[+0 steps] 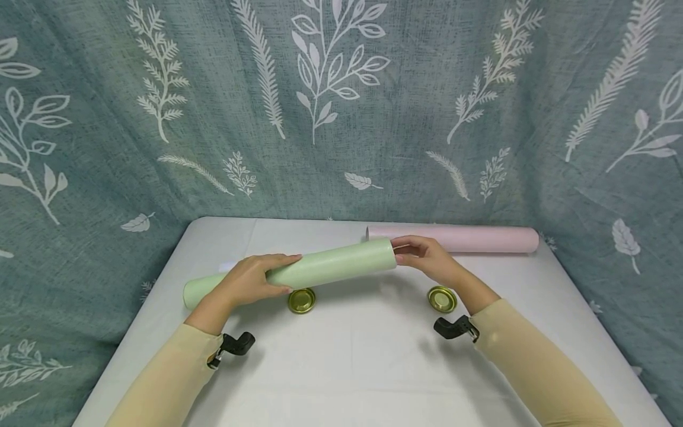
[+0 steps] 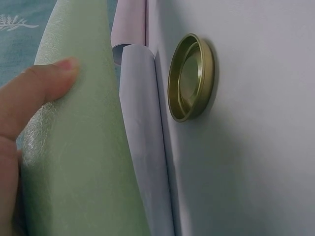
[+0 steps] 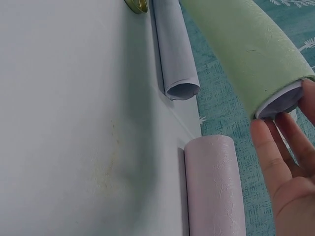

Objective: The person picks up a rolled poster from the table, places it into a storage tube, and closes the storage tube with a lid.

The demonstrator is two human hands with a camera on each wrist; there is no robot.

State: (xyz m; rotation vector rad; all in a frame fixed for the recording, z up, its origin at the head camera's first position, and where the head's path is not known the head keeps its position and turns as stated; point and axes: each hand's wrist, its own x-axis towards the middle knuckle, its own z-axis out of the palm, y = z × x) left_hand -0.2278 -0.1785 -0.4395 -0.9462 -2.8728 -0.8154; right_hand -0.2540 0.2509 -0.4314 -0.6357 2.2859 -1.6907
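Teal fabric (image 1: 400, 166) printed with pale leaves and sprigs hangs in folds behind and to both sides of a white-covered table (image 1: 347, 362); a person reaches over it from the near side with both arms, in beige sleeves (image 1: 539, 362), a black wrist mount (image 1: 452, 327) at each cuff.

Left hand (image 1: 253, 279) grips a green tube (image 1: 341, 264) round its body, thumb laid along the surface; the tube slants across the middle of the table, its right end raised above the cloth and farther from the person than its left; whether the left end touches the cloth I cannot tell. Right hand (image 1: 429, 259) is at the tube's right end, fingertips and thumb spread about the open rim, where a pale lining shows; whether they pinch it I cannot tell.

Beyond the tube lies a white roll (image 2: 145, 132), mostly hidden from the head view, its open end plain in the right wrist view; a pink tube (image 1: 480, 239) lies along the far edge at the right. One gold lid (image 1: 302, 301) sits flat just beside the left hand, on the near side of the green tube; another gold lid (image 1: 442, 299) lies nearer the person than the right hand.
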